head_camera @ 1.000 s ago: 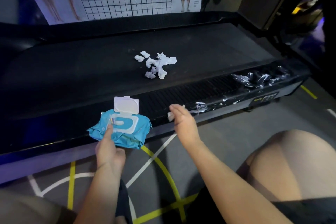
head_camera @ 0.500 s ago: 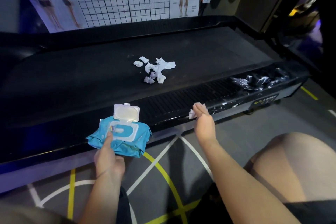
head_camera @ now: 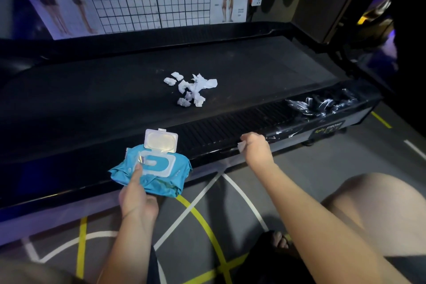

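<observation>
1. We see the right hand (head_camera: 257,148) curled round a small white wipe (head_camera: 241,146), pressing it to the near edge of the treadmill's rail (head_camera: 207,136).
2. The left hand (head_camera: 138,198) grips the blue pack (head_camera: 166,177), lid up, which rests on the same rail further left.
3. The rail's long axis runs left to right. We judge the white smears (head_camera: 284,134) just right of the wipe come next, so the right hand, the nearer one, should sweep rightward along that axis.
</observation>
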Tool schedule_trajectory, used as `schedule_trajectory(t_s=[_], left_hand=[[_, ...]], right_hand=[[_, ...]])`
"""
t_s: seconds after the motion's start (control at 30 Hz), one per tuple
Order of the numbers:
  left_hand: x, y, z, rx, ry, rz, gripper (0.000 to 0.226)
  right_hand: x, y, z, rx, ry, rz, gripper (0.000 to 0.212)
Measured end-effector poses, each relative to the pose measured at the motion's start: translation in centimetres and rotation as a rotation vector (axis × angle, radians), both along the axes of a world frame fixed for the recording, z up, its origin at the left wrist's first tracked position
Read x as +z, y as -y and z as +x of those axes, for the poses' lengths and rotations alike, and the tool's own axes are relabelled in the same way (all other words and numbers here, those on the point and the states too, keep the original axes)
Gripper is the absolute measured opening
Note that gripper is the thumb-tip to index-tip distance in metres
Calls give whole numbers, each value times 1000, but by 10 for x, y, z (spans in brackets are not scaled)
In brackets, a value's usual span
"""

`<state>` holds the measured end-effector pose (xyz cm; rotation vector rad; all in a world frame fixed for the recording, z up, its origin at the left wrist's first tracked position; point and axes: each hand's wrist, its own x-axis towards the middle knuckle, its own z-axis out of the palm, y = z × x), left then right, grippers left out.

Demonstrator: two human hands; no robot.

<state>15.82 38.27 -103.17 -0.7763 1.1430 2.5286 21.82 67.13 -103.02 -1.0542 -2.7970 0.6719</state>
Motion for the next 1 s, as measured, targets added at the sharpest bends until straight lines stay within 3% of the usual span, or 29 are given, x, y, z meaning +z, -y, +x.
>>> schedule_trajectory(t_s=[0.2, 0.27, 0.4, 0.53, 0.7, 0.83, 1.0], left_hand=[[6, -13, -10, 6, 6, 11, 10], [6, -17, -9, 1, -3, -19, 9], [5, -18, -8, -8, -15, -48, 14], [6, -23, -8, 7, -26, -67, 15], [4, -43, -9, 11, -9, -72, 16], [1, -56, -10, 8, 28, -93, 17], [-1, -59, -14, 9, 28, -110, 15]], right_hand=[[49, -30, 2, 177, 250, 10, 44], [69, -46, 8, 172, 304, -15, 37], [90, -83, 33, 61, 181, -119, 21], [69, -101, 25, -24, 24, -10, 20], [23, -63, -4, 398, -246, 87, 36], [1, -37, -12, 706, -73, 231, 30], [-13, -59, -6, 699, -66, 233, 14]])
